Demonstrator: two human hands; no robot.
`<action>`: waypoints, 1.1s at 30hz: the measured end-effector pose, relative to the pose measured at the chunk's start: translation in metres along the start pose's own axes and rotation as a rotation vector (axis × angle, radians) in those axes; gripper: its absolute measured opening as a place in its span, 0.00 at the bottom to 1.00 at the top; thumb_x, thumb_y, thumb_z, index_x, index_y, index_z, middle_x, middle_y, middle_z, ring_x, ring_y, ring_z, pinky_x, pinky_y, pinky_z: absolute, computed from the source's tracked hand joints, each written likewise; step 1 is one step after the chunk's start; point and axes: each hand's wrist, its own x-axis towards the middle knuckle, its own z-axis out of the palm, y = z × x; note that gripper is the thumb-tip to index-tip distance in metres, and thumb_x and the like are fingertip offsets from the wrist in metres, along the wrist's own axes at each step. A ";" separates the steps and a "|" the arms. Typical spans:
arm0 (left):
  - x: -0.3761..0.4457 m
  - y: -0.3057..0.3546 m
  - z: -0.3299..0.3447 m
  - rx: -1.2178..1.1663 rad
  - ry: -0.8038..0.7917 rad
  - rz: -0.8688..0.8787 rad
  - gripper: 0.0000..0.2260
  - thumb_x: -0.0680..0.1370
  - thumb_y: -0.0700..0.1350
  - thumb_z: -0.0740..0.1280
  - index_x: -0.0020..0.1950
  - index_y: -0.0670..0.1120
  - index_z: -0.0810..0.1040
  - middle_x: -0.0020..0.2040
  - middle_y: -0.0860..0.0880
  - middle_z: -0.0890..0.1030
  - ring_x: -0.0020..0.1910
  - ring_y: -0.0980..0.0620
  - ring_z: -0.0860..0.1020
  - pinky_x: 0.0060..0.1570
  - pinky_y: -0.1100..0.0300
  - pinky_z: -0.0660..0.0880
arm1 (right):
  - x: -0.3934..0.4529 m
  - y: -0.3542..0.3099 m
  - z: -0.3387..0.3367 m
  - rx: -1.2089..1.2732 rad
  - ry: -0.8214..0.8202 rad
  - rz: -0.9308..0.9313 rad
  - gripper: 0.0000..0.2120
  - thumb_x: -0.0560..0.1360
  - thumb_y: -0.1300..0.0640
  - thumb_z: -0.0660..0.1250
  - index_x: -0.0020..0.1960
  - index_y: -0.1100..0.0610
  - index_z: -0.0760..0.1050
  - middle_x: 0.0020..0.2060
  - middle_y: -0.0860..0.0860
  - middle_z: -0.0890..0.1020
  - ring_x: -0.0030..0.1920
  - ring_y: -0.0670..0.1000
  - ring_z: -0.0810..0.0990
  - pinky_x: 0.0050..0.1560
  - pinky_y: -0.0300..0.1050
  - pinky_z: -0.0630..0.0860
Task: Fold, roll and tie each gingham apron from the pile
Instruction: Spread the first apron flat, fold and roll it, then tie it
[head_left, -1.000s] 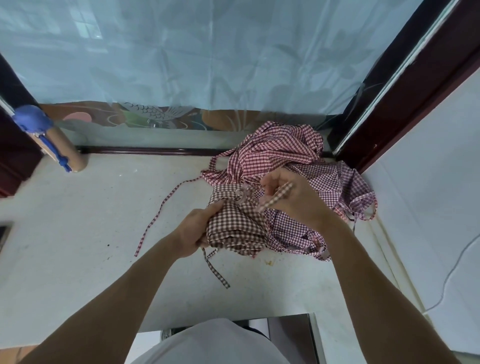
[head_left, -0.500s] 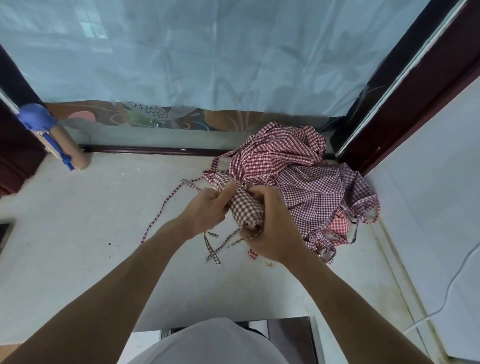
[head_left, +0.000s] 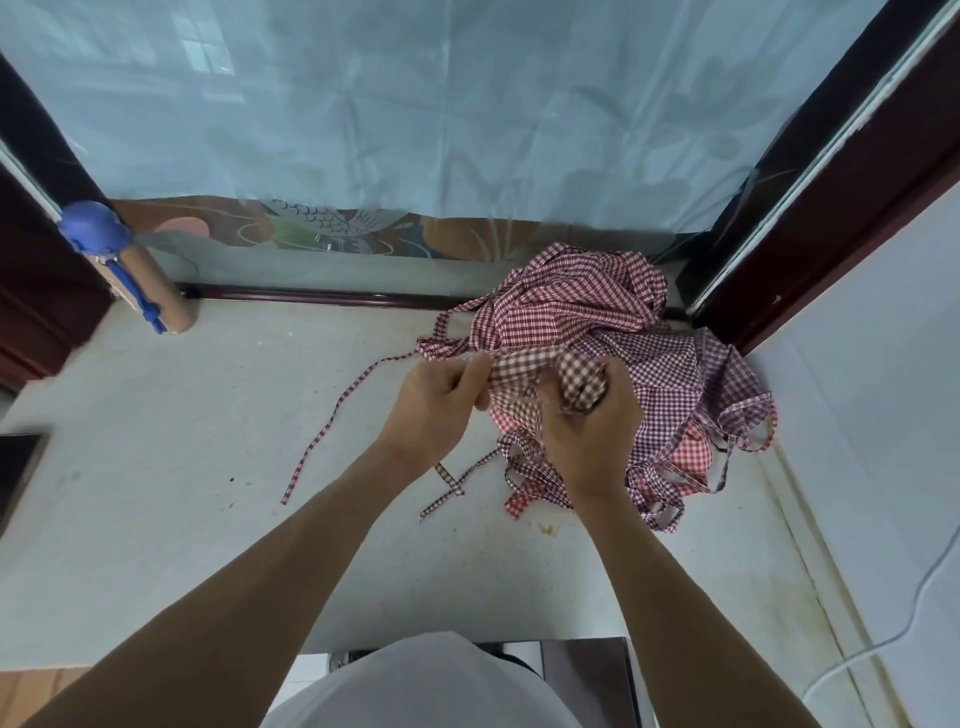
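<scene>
1. Closest to the camera is the person's white-clad torso, both bare forearms reaching out over the pale countertop.
2. A bit further out, loose tie ends lie crossed on the counter just below the hands, and one long strap trails off to the left.
3. The left hand has its fingers curled, pinching the left end of the rolled brown-and-white gingham apron. The right hand is wrapped tight around the roll's right part, fist-style. The roll is held just above the counter, right at the front edge of the pile.
4. Looks like the tying step: the bundle is already rolled, so the next move probably calls for catching a strap, winding it round and knotting it without letting the roll loosen.
5. Behind the hands sits the pile of gingham aprons, red and purple checks, all crumpled with straps tangled, so snagging the wrong strap seems easy.
6. Furthest back: a cardboard tube with a blue cap on the left, and a pale blue curtain.
</scene>
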 end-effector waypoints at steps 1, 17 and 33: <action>-0.006 -0.001 0.005 0.004 0.004 -0.001 0.21 0.84 0.47 0.59 0.32 0.43 0.75 0.21 0.55 0.68 0.20 0.58 0.63 0.21 0.69 0.58 | 0.004 0.000 0.000 0.007 0.011 0.036 0.14 0.72 0.52 0.73 0.50 0.58 0.74 0.42 0.50 0.79 0.40 0.50 0.78 0.37 0.41 0.77; -0.011 -0.029 0.030 0.465 -0.076 0.323 0.25 0.76 0.40 0.68 0.68 0.49 0.60 0.34 0.54 0.77 0.25 0.59 0.73 0.21 0.63 0.72 | 0.004 -0.008 0.002 -0.131 -0.312 0.178 0.12 0.68 0.56 0.79 0.42 0.55 0.76 0.35 0.46 0.79 0.35 0.45 0.75 0.35 0.33 0.70; -0.017 -0.046 0.038 0.610 -0.271 0.162 0.55 0.69 0.54 0.75 0.80 0.42 0.38 0.56 0.56 0.74 0.48 0.55 0.78 0.42 0.67 0.75 | 0.018 -0.014 -0.025 0.733 -0.617 1.024 0.20 0.71 0.57 0.74 0.59 0.66 0.79 0.54 0.58 0.83 0.56 0.58 0.81 0.60 0.54 0.79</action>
